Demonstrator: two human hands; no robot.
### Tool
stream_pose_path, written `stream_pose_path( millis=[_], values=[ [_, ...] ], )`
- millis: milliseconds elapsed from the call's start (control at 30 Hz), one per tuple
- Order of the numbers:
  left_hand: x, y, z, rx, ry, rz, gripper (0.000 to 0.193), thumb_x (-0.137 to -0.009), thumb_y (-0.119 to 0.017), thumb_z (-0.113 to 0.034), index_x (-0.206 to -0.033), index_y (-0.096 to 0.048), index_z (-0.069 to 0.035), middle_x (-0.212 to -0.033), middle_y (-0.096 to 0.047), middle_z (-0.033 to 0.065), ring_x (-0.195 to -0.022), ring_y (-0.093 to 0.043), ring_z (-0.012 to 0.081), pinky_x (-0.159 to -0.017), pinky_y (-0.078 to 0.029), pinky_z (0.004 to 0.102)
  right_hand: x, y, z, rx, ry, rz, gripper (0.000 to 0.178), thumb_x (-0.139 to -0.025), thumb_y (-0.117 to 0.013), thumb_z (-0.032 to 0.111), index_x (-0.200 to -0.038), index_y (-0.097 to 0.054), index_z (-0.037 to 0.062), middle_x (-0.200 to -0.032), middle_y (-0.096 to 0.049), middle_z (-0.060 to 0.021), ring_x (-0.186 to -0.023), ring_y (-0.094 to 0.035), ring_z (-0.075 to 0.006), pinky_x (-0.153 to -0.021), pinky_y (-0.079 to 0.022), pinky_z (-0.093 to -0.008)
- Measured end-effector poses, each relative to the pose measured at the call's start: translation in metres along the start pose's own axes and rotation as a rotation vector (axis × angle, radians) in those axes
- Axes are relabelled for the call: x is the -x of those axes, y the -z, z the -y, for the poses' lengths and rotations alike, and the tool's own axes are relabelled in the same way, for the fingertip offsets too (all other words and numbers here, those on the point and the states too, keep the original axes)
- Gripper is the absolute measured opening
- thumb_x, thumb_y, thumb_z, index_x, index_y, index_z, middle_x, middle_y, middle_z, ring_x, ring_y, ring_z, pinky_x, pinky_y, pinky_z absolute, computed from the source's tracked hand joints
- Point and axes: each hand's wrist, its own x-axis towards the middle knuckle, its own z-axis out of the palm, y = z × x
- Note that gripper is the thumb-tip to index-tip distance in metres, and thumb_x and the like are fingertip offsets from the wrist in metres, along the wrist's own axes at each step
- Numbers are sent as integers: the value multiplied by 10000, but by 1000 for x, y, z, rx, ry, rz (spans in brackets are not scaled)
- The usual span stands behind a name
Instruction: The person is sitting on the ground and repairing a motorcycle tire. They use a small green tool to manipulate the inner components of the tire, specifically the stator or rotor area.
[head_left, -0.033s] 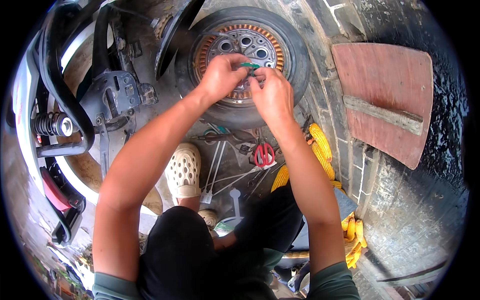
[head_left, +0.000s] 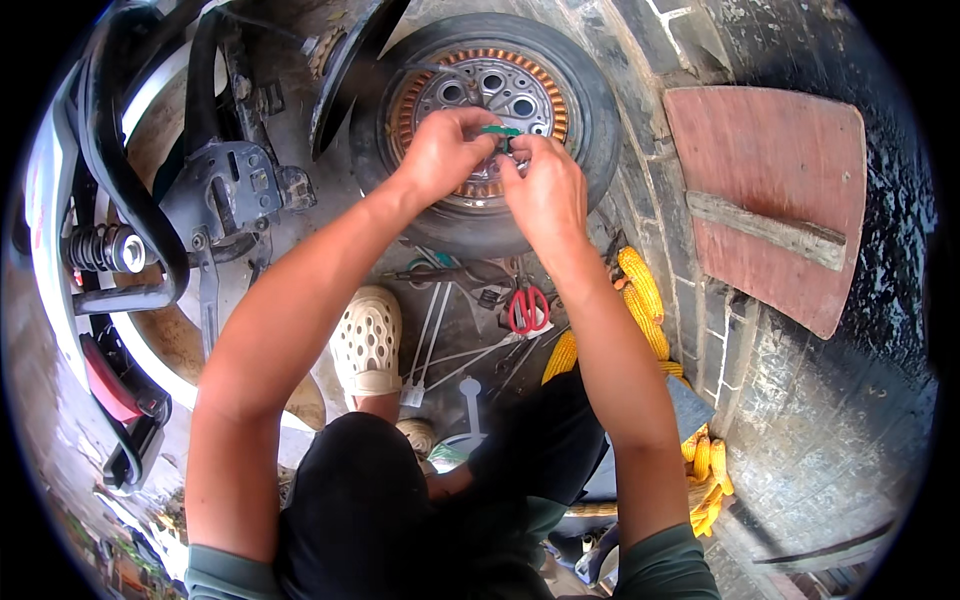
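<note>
A wheel with a black tyre (head_left: 583, 80) lies flat on the floor in front of me. Inside its rim is a motor stator with a ring of copper windings (head_left: 402, 118) around a silver hub (head_left: 463, 93) with round holes. Over the near part of the hub, my left hand (head_left: 445, 155) is closed in a pinch at a small green strip (head_left: 502, 130). My right hand (head_left: 548, 190) is pinched close beside it, at a small dark part (head_left: 504, 146) just below the strip. Fingers partly hide both pieces, and I cannot make out their exact kind.
Red-handled scissors (head_left: 528, 310) and white cable ties (head_left: 430, 325) lie between the wheel and my shoe (head_left: 366, 335). Yellow corn cobs (head_left: 642, 285) rest along the right wall. A wooden board (head_left: 770, 170) leans there. At left stands a vehicle frame (head_left: 225, 185) with a spring (head_left: 92, 248).
</note>
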Motion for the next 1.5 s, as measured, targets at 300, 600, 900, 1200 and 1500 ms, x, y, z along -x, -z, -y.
stream_pose_path(
  millis=[300,600,900,1200,1500],
  values=[
    [4,0,7,-201,-133,-88,219,-938,-721,-121,-1112,-691,9,-910,-742,88,-768,-679,136,-711,-547,295,-12,2,-5,-77,-98,91,159,-848,-782,161,-952,-781,40,-948,-743,-120,-857,-733,-302,-792,-573,-419],
    [22,-11,-2,-747,-364,-214,188,-860,-779,-158,-1032,-707,-130,-1187,-620,123,-902,-694,360,-760,-579,438,-18,7,-16,-101,-11,138,162,-865,-745,116,-994,-781,26,-953,-745,-139,-860,-731,-316,-795,-572,-420],
    [26,-13,7,-608,-444,-286,209,-825,-784,-53,-1013,-732,-127,-1273,-568,133,-986,-682,354,-814,-577,438,-17,7,-24,-63,113,88,136,-880,-727,133,-969,-770,39,-936,-721,-145,-872,-712,-352,-790,-564,-447],
    [26,-19,13,-495,-351,-267,228,-847,-754,-22,-1060,-727,-99,-1207,-575,139,-969,-676,337,-845,-572,413,-19,10,-24,53,174,130,158,-895,-716,177,-997,-746,60,-983,-707,-140,-893,-703,-361,-800,-564,-458],
    [17,-21,16,-221,-147,-234,226,-866,-725,9,-1057,-793,-90,-1157,-588,146,-876,-648,232,-821,-552,339,-8,11,-12,226,288,-11,151,-879,-740,209,-926,-727,66,-926,-670,-111,-866,-710,-313,-735,-585,-441]
  ],
)
